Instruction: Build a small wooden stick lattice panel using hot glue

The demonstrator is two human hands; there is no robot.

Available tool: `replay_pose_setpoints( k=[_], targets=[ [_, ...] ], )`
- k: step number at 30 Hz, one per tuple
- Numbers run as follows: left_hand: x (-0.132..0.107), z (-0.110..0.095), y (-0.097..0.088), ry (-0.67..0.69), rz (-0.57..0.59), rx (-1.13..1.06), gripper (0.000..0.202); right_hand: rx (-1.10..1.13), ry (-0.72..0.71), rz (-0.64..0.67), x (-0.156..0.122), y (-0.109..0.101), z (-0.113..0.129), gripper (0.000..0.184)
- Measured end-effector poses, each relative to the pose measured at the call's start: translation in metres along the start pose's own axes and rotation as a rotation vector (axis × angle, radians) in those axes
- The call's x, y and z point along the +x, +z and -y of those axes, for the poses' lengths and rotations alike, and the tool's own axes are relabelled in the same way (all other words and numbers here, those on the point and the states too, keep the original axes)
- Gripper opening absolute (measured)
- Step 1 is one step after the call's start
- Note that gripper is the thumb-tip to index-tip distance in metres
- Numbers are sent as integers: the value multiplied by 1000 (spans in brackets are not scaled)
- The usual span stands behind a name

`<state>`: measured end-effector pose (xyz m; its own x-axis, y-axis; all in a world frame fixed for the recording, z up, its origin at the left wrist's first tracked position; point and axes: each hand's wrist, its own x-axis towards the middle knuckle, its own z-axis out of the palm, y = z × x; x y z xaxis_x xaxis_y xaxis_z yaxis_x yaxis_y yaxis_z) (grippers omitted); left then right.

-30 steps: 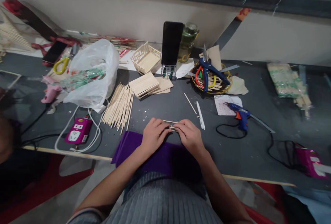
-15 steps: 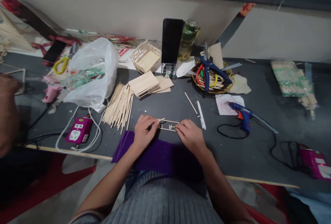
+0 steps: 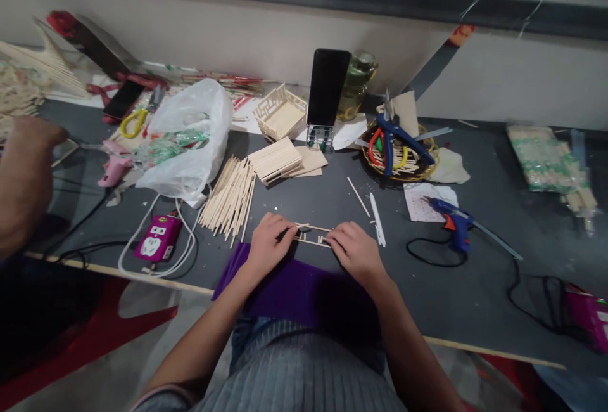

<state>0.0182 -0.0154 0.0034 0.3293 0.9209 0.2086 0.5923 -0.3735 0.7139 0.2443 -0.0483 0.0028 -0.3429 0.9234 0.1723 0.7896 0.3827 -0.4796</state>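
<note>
A small frame of thin bamboo sticks [image 3: 311,243] lies on the dark table between my hands, with short crosspieces inside it. My left hand [image 3: 268,242] is closed at the frame's left end. A loose thin stick [image 3: 301,226] pokes out from its thumb and fingertips, over the frame. My right hand [image 3: 354,248] has its fingers pinched on the frame's right end, and they cover that corner. A purple cloth [image 3: 285,285] lies at the table edge beneath my wrists. A bundle of loose bamboo sticks [image 3: 230,199] is left of my left hand.
Behind my hands are a slatted stick panel [image 3: 275,160], a stick box [image 3: 281,114] and a phone on a stand [image 3: 329,89]. At right lie a white pen [image 3: 377,218], a blue glue gun [image 3: 456,225] and a basket with pliers [image 3: 396,146]. A co-worker's arm [image 3: 28,177] reaches in at left.
The view has shifted, so the table things appear further right and lower. The stick in my left hand lies a little flatter. The co-worker's arm has moved further into view.
</note>
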Motion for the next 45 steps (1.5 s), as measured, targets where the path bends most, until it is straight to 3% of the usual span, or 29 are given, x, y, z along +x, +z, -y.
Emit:
replay_pose_setpoints(
  k=[5,11,15,23,28,31,39,45],
  targets=[
    [3,-12,0,76,124,-13,21,280,28,-54,13,-12,14,16],
    [3,-23,1,67,74,-114,18,322,3,3,21,-10,22,16],
    [3,-24,4,-36,27,-264,15,365,41,-40,21,-10,24,16],
    [7,-30,13,-421,20,-696,19,527,145,-96,22,-7,26,16],
    [11,-35,11,-588,-54,-861,22,821,406,-115,16,-1,21,20],
    [12,-37,9,-607,-77,-858,23,920,529,-104,13,0,21,24],
    [10,-44,9,-477,-89,-765,18,1112,648,-89,16,1,33,27],
    [5,-53,18,-609,-76,-1112,23,1203,676,-216,15,9,40,26]
  ],
)
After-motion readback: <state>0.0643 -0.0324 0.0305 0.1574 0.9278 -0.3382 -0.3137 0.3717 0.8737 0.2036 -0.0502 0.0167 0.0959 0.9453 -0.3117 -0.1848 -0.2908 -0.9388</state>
